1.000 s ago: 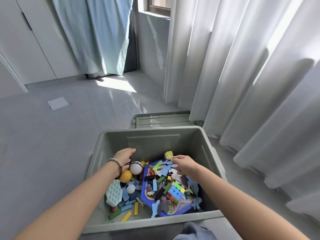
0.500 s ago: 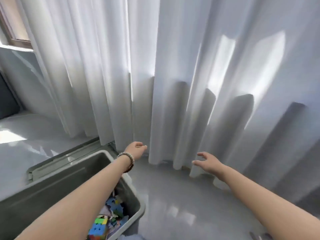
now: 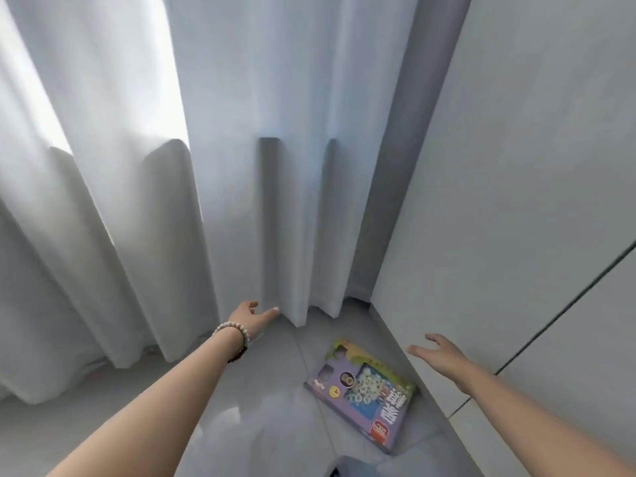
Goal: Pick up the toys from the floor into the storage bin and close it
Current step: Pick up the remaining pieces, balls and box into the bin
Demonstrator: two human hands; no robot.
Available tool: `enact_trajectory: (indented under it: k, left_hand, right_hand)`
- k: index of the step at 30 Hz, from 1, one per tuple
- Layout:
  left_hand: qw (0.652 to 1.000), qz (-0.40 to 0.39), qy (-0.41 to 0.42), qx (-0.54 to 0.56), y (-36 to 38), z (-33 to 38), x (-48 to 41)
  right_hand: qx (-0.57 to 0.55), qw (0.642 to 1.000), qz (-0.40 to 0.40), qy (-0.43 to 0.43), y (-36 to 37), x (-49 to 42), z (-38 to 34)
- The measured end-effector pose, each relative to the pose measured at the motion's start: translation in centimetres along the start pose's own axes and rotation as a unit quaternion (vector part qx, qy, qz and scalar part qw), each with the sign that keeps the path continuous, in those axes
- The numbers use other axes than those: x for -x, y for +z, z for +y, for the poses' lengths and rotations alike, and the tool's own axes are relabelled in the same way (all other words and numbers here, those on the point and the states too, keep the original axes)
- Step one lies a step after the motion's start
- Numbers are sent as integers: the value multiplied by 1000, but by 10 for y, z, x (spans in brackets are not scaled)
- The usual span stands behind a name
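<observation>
A flat purple toy box with a clear window and printed pictures lies on the grey floor near the corner. My left hand, with a bead bracelet at the wrist, reaches out above the floor to the left of the box, fingers extended and empty. My right hand hovers to the right of the box, fingers spread and relaxed, holding nothing. The storage bin is out of view.
White curtains hang to the floor across the left and middle. A white cabinet front runs along the right, close beside the box. Grey tiled floor lies between them.
My view has swung right, away from the bin with its toys, which has left the frame. Both hands came out of the bin and now reach toward the corner, where the purple box has appeared.
</observation>
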State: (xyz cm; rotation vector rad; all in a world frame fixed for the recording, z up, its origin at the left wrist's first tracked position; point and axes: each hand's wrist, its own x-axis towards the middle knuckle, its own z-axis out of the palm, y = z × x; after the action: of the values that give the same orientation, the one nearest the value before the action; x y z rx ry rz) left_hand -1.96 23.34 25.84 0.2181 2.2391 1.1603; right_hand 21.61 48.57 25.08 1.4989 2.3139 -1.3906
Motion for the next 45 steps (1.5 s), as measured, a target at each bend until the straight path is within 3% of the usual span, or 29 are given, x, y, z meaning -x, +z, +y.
enact_trajectory:
  k: [7, 17, 20, 26, 30, 36, 41, 45]
  left_hand:
    - [995, -74, -32, -55, 121, -25, -63]
    - [988, -80, -126, -50, 206, -101, -117]
    - [985, -90, -137, -55, 220, -111, -132]
    - [978, -142, -154, -18, 239, -118, -154]
    - [971, -133, -177, -87, 234, -134, -158]
    - [979, -44, -198, -2, 195, -154, -155]
    - [973, 36, -191, 122, 121, -121, -143]
    - [976, 95, -175, 85, 19, -91, -120]
  right_hand:
    - [-130, 981, -44, 139, 28, -58, 105]
    - [-302, 896, -84, 316, 106, -123, 167]
    - [-347, 879, -113, 306, 124, -146, 180]
    - [-363, 882, -56, 296, 151, -180, 183]
    - [-381, 877, -56, 288, 159, -181, 173]
    - [-394, 887, -26, 241, 159, -158, 128]
    - [-388, 906, -67, 157, 142, -125, 35]
    - [-384, 913, -111, 88, 141, -84, -55]
